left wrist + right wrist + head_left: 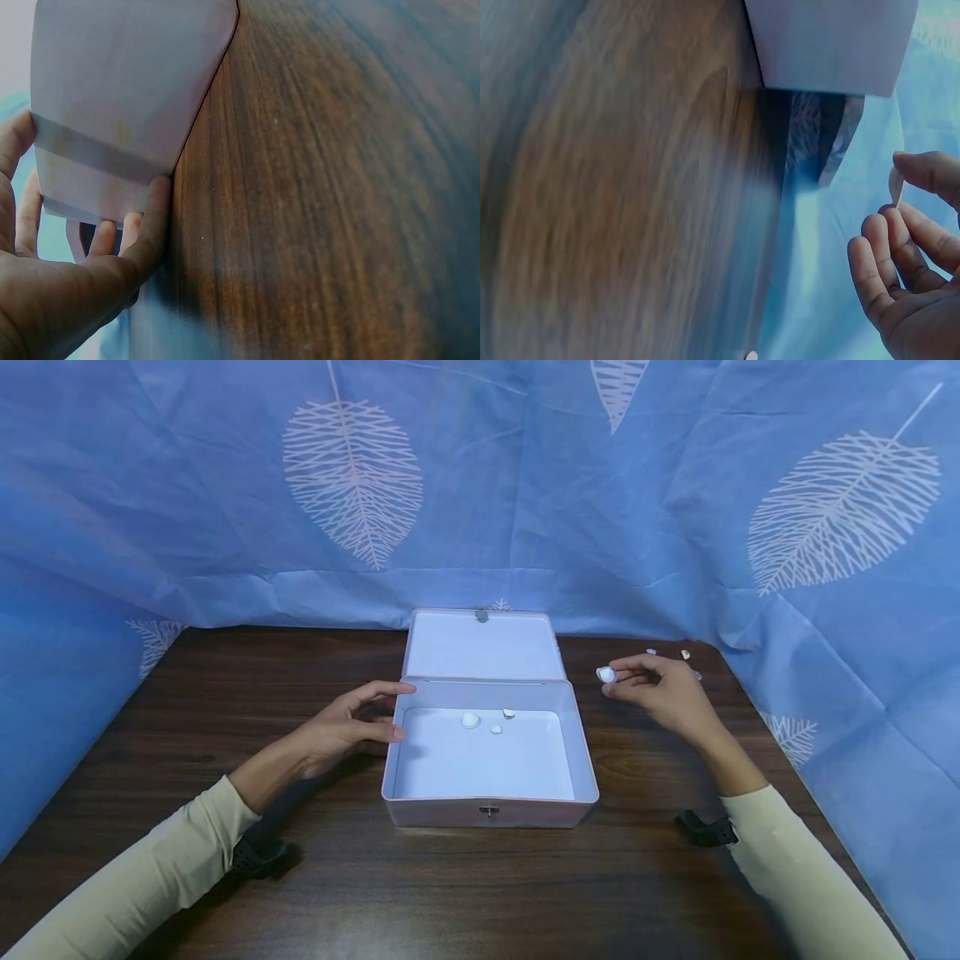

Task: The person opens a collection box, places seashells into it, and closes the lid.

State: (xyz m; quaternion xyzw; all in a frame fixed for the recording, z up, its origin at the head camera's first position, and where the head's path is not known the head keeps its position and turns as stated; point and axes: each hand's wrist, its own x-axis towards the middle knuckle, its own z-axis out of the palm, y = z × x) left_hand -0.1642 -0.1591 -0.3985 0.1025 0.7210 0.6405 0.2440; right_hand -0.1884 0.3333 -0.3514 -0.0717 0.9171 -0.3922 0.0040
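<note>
A white metal box [487, 812] stands on the table with its lid [480, 643] tipped back. Inside lie a round white seashell [470, 720], a smaller pale shell [497, 729] and a brown-edged shell [508, 713]. My left hand [348, 727] rests against the box's left side, its fingers extended along the wall [112, 97]. Right of the box, my right hand [660, 693] pinches a white seashell [606, 674] between thumb and index finger, above the table. In the right wrist view the same shell [895, 186] shows edge-on, and the other fingers are bent loosely.
Several small shells lie behind and beside my right hand, among them a light one [651, 652] and a brownish one [686, 654]. Blue cloth [525, 485] with white leaf prints hangs around the dark wooden table [465, 893].
</note>
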